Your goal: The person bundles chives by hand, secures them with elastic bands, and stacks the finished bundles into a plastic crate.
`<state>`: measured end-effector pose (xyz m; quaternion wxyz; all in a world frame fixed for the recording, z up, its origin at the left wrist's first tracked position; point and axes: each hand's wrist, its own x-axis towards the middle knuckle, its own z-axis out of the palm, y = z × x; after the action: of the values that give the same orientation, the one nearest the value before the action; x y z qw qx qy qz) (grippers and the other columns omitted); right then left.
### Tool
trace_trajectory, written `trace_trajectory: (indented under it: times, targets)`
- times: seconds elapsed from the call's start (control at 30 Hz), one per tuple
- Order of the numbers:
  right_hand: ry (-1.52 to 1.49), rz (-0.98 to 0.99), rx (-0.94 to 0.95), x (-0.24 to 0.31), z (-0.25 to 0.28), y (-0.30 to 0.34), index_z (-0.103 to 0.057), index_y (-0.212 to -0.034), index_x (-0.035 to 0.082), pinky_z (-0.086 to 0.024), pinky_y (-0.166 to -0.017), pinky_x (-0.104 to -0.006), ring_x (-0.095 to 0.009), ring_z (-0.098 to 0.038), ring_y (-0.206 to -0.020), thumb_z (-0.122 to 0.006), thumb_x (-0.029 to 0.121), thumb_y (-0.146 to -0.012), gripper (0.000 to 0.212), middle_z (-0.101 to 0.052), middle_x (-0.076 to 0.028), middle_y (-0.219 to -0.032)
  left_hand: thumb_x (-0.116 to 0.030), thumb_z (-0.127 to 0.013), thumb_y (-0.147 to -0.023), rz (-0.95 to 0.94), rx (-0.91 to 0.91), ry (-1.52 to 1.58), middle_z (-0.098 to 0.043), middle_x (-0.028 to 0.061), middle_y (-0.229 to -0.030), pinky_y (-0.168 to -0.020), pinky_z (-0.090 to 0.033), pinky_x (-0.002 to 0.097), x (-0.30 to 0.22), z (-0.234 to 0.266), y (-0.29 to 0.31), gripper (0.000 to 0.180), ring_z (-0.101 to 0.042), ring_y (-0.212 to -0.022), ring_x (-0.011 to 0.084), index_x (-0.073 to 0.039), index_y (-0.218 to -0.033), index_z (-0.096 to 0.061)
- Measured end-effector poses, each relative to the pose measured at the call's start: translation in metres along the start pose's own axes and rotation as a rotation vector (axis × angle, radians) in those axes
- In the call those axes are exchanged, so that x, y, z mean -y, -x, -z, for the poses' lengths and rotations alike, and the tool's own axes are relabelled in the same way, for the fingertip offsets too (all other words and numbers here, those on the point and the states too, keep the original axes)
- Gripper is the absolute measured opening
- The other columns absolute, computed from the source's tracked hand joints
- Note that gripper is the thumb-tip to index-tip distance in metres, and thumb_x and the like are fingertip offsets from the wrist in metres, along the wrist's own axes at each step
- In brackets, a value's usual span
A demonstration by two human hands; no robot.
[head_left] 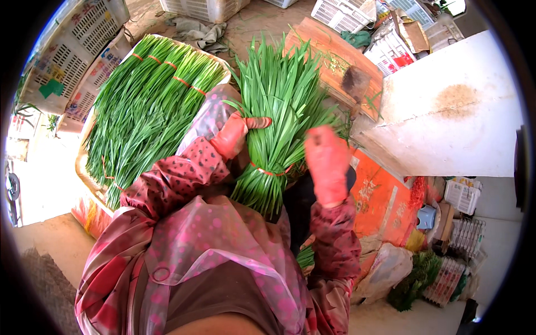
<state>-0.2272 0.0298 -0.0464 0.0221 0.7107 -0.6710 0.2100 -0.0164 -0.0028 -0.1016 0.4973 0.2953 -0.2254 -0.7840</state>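
Note:
An upright bundle of green garlic chives [279, 100] stands in front of me, a red band [271, 172] round its lower part. My left hand [237, 133], in a pinkish-red glove, is closed on the bundle's left side, with the thumb laid across the leaves. Just right of the bundle is my right hand [326, 164], gloved alike and blurred. Its fingers look curled in, and I cannot make out what is in them. More chives [145, 106] lie to my left in a large lined basket [84, 159], several bunches tied with red bands.
Behind the bundle lies a wooden board [329, 53] with leaf scraps and a dark block [355, 82]. A white panel [452, 106] stands at right, above an orange-red sheet or carton [377, 195]. Plastic crates [343, 14] line the back; another crate [78, 39] leans at left.

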Motion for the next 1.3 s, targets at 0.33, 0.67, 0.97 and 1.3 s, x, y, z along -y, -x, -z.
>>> trace_trajectory:
  times: [0.33,0.67,0.97,1.3]
  targets:
    - [-1.014,-0.548,0.273,-0.032,0.031,0.022,-0.042,-0.143,0.002,-0.051,-0.088,-0.0350,-0.023,-0.062,-0.112,-0.067,0.036,-0.093,0.066,-0.061,-0.015,-0.127,-0.001,-0.068,-0.083,0.053,-0.060,0.130,-0.071,0.0142,-0.107,-0.088,-0.056,0.0430,-0.010,0.013,-0.004,0.039,-0.070,-0.094,0.0286,0.003,-0.122,-0.061]
    - [-1.167,-0.429,0.103,0.066,-0.019,-0.009,-0.056,-0.120,-0.005,-0.047,-0.090,-0.0336,-0.019,-0.060,-0.098,-0.072,0.009,-0.086,0.040,-0.065,-0.009,-0.111,-0.022,-0.082,-0.081,-0.182,0.042,-0.272,-0.060,0.0135,-0.126,-0.099,-0.049,0.0364,-0.049,-0.024,0.009,0.079,-0.059,-0.115,0.0215,0.003,-0.142,-0.037]
    - [-1.186,-0.446,0.081,0.063,-0.025,0.005,-0.054,-0.124,-0.004,-0.047,-0.090,-0.0326,-0.018,-0.060,-0.100,-0.069,0.004,-0.087,0.040,-0.064,-0.009,-0.114,0.005,-0.072,-0.077,-0.082,-0.126,-0.303,-0.070,0.0127,-0.105,-0.087,-0.054,0.0363,-0.037,-0.018,0.005,0.044,-0.068,-0.092,0.0220,0.006,-0.119,-0.060]
    - [-1.432,-0.604,-0.054,0.041,-0.022,-0.013,-0.059,-0.118,-0.004,-0.048,-0.089,-0.0321,-0.019,-0.061,-0.097,-0.069,0.005,-0.083,0.037,-0.065,-0.008,-0.111,0.008,-0.067,-0.078,-0.030,-0.021,-0.118,-0.070,0.0118,-0.110,-0.090,-0.051,0.0343,-0.038,-0.025,0.016,0.044,-0.067,-0.098,0.0211,0.004,-0.122,-0.062]
